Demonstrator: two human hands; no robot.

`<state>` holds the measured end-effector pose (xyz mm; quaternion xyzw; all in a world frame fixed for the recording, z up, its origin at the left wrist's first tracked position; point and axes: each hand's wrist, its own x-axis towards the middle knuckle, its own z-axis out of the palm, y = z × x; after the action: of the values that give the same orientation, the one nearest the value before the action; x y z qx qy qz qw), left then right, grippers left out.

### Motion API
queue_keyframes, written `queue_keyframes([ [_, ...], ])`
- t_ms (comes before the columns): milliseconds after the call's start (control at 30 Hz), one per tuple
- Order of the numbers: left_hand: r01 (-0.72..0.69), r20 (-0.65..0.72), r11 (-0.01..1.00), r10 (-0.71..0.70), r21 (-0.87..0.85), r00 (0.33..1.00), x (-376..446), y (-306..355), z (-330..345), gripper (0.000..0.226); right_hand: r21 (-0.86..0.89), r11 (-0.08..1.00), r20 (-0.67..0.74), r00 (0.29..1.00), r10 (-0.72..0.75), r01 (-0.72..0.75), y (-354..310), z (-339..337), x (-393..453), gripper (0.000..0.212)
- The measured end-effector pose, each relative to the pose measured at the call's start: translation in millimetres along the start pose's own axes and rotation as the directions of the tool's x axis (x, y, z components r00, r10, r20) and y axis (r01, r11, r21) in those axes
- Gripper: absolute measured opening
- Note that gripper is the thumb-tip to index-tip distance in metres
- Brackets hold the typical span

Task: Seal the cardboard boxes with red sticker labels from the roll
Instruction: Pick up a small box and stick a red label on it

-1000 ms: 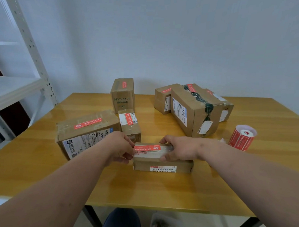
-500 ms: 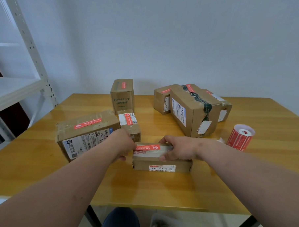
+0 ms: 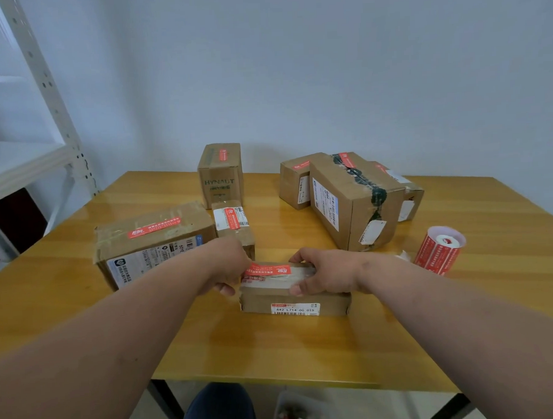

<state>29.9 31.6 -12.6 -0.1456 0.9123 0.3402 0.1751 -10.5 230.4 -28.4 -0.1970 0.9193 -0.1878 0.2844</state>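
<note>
While both hands close on it, the small cardboard box [image 3: 291, 295] lies flat near the front middle of the wooden table [image 3: 306, 350], a white barcode label on its front face and pale tape across its top. A red sticker label [image 3: 266, 269] with white print runs along the top's far edge. The left hand [image 3: 228, 268] curls around the box's left end at the sticker's tip; the right hand [image 3: 327, 272] grips the right end. The sticker roll [image 3: 440, 249], red with a white core, lies tilted to the right.
</note>
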Motion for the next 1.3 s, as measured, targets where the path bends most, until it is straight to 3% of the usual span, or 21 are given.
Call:
queue_keyframes([
  [233, -0.001, 0.016, 0.991, 0.003, -0.132, 1.0, -10.8, 10.9, -8.2, 0.015, 0.002, 1.0, 0.005, 1.0, 0.01, -0.01, 1.9, 0.5, 2.6, 0.064],
  [1300, -0.015, 0.048, 0.968, 0.028, -0.251, 0.998, -26.5, 22.0, -16.6, 0.012, -0.008, 1.0, -0.028, 1.0, 0.001, -0.001, -4.6, 0.5, -10.4, 0.071],
])
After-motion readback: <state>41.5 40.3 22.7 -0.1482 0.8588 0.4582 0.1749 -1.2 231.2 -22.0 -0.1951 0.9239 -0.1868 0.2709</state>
